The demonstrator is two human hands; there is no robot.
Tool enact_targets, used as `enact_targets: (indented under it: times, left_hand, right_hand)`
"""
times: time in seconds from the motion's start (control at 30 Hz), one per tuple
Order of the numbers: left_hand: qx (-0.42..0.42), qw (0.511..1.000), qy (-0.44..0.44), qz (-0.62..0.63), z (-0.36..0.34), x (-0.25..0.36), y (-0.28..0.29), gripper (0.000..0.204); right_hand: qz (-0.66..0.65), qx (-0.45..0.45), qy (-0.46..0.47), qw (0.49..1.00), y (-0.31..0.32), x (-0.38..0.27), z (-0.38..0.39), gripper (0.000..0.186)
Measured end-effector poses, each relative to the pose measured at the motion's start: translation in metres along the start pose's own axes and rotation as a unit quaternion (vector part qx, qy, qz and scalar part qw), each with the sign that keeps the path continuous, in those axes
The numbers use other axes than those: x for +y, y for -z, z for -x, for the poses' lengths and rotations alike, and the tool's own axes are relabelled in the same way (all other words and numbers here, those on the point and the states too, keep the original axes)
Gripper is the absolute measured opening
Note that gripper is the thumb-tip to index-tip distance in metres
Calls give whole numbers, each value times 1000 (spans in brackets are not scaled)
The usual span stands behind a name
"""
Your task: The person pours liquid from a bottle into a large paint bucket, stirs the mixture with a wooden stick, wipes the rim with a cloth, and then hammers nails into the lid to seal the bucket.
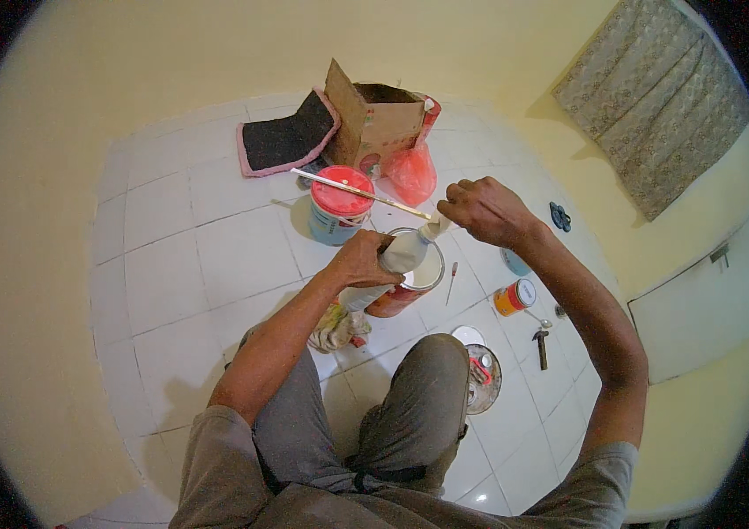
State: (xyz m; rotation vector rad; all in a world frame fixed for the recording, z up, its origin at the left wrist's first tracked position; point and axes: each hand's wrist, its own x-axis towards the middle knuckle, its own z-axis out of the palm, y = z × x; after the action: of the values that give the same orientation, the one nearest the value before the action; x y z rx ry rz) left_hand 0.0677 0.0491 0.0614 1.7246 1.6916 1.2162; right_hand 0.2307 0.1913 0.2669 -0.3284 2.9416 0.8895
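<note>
Bottle (405,253): handling appears under way; lifted and gripped at two places, not yet set down; whether any contents have come out cannot be told.
Tin (392,305): lid off, whitish contents exposed (this step reads as done).
Bottle position: above the tin's near-left rim, tilted, neck to the far right, base to the near left.
Bottle appearance: white, smooth, long-bodied, narrowing at the neck; middle hidden by fingers.
Left hand (364,260): wrapped partway around the bottle's body, thumb on the far side.
Right hand (484,210): fingers curled tightly at the bottle's neck (a cap cannot be made out).
Stick (357,189): lies across the bucket's red lid, right end near the bottle's neck; contact there cannot be told.
Bucket (334,224): far left of the tin, lid on.
Rag (332,333): near left of the tin.
Screwdriver (452,284): on the floor, right of the tin.
Small tin (508,300): farther right, orange.
Hammer (542,349): near side of the small tin.
Carton (392,125): far side, flap raised.
</note>
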Motion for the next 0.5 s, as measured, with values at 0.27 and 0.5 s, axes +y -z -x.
enact_targets:
  times: [0.27,0.5]
  left_hand:
    - [-3,1000,11,18,2,-17,-9,63]
    - [0,1000,-1,19,0,-24,-12,60]
  right_hand:
    - [-112,72,-69,989,-25,7,12,16]
    - [-163,92,-121,975,-45,11,22,17]
